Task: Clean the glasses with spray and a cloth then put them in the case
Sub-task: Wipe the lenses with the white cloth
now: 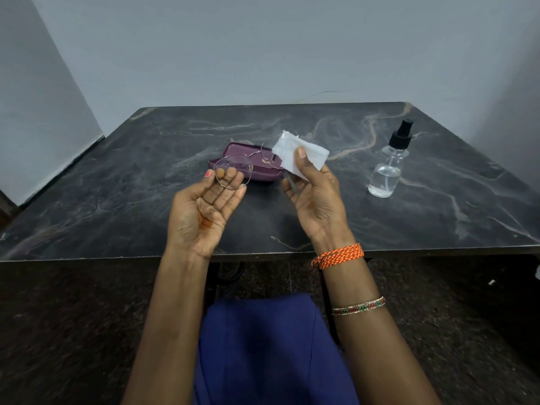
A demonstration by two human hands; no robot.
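Thin metal-framed glasses (233, 171) hang above the table between my hands. My left hand (204, 209) is palm up with its fingertips behind the left lens. My right hand (314, 197) pinches a white cloth (298, 154) over the right lens, thumb on top, and a temple arm of the glasses runs down through its fingers. Behind the glasses an open purple case (230, 150) lies on the dark marble table (131, 185). A clear spray bottle (388, 168) with a black pump top stands upright to the right.
The table's near edge runs just under my wrists, with my blue-clad lap below it. A grey wall rises directly behind the table and closes in on the left side.
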